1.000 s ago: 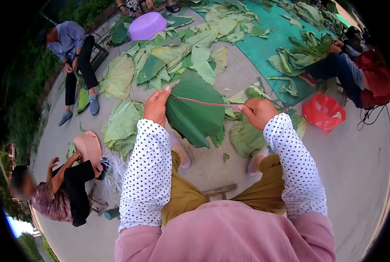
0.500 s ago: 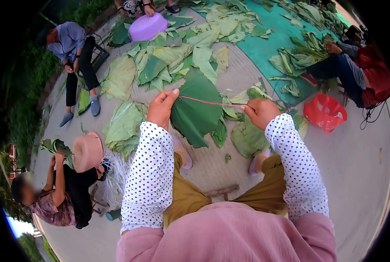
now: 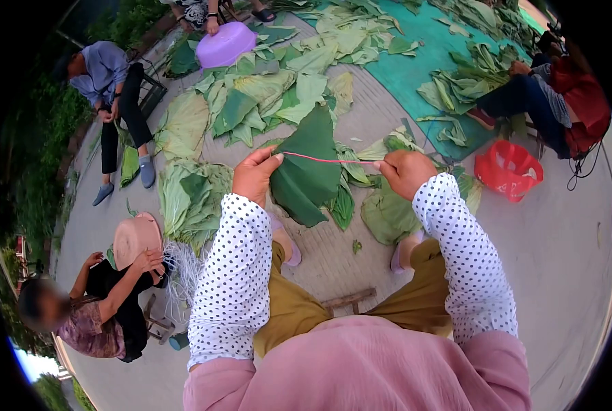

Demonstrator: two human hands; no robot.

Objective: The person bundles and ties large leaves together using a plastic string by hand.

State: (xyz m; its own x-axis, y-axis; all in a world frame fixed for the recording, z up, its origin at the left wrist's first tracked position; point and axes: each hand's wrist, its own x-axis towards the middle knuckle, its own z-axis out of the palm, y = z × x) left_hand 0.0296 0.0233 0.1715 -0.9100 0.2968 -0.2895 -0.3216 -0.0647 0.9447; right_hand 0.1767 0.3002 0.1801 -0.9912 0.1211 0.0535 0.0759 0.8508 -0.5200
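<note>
A large green lotus leaf (image 3: 304, 179), folded and roughly triangular, hangs from my left hand (image 3: 256, 177). Thumb and fingers of that hand pinch the leaf's left edge together with one end of a pink string (image 3: 326, 162). The string runs nearly level and taut across the front of the leaf. At its other end, my right hand (image 3: 407, 172) is closed round it, to the right of the leaf and apart from it. Below the right hand a stack of pale leaves (image 3: 390, 216) lies on the ground by my foot.
A leaf pile (image 3: 193, 195) lies left of my hands, near white strings (image 3: 186, 274). More leaves (image 3: 265, 96) spread ahead, partly on a green sheet (image 3: 402, 75). A red basket (image 3: 508, 171) stands right. Co-workers sit around, near a purple basin (image 3: 225, 44) and pink basin (image 3: 138, 241).
The leaf in my left hand has turned and looks narrower. My hands have barely moved. At lower left, the seated person's leaf has left their raised hands; one hand is now by the pink basin.
</note>
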